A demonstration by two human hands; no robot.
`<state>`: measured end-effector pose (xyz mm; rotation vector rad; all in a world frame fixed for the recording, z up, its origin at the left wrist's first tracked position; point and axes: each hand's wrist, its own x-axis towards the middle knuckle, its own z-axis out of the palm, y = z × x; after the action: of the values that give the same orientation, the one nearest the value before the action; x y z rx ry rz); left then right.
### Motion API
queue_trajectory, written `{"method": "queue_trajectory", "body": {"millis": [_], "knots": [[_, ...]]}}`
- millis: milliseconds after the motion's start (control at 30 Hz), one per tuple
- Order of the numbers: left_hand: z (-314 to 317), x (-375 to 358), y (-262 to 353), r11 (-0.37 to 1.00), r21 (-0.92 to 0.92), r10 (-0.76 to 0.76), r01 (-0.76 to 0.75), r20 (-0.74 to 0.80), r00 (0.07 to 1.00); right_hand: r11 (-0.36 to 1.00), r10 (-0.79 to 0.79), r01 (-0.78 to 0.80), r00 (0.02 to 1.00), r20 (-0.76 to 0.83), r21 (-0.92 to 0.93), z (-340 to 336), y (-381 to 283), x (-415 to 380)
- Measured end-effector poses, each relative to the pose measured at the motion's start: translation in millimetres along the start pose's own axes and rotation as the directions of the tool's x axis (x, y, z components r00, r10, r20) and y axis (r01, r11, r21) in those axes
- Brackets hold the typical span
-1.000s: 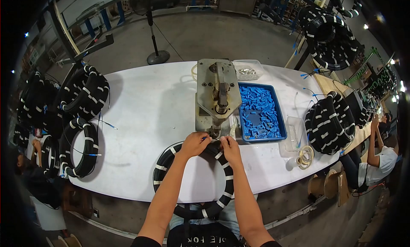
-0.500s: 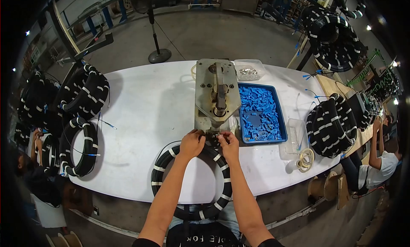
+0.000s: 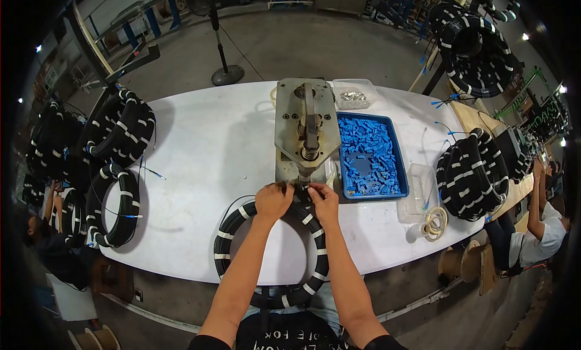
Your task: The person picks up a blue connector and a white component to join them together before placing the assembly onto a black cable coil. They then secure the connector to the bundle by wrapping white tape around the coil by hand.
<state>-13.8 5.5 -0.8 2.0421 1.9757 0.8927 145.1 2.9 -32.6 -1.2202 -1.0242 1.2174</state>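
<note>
Two hands (image 3: pixel 274 200) (image 3: pixel 325 203) at press (image 3: pixel 307 123), grip unclear

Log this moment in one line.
left hand: at press front; right hand: at press front; black coil: overhanging table; blue tray: right of press

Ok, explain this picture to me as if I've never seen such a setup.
A head-worn camera takes this view, looking forward and down. There is no robot, just a bare left hand and right hand. They are close together at the near end of a metal machine; whatever they hold is too small to make out. The machine stands on a white table. Beside it, a blue tray holds many small blue pieces. A black coil with white bands overhangs the table's near edge.
</note>
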Motion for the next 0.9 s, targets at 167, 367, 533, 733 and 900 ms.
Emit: {"method": "queue_trajectory", "body": {"millis": [167, 367, 533, 733, 900], "knots": [[17, 0, -9, 0.989, 0.149, -0.005, 0.013, -0.052, 0.999, 1.000, 0.006, -0.006, 1.000, -0.009, -0.004, 2, -6, 2], [29, 1, -17, 0.986, 0.161, -0.025, 0.032, -0.044, 0.999, 1.000, 0.026, -0.026, 1.000, 0.003, -0.017, 2, -5, 1], [25, 0, -13, 0.981, 0.195, -0.009, 0.021, -0.063, 0.998, 0.995, -0.048, 0.049, 0.999, -0.023, 0.082, 6, -1, 2], [20, 2, -5, 0.984, 0.176, -0.009, 0.039, -0.168, 0.986, 0.999, -0.003, 0.003, 1.000, 0.001, 0.043, 1, 1, 3], [21, 1, -4, 0.986, 0.166, 0.022, 0.015, -0.223, 0.975, 1.000, 0.013, -0.013, 0.999, -0.038, 0.000, 1, 3, 2]]}}
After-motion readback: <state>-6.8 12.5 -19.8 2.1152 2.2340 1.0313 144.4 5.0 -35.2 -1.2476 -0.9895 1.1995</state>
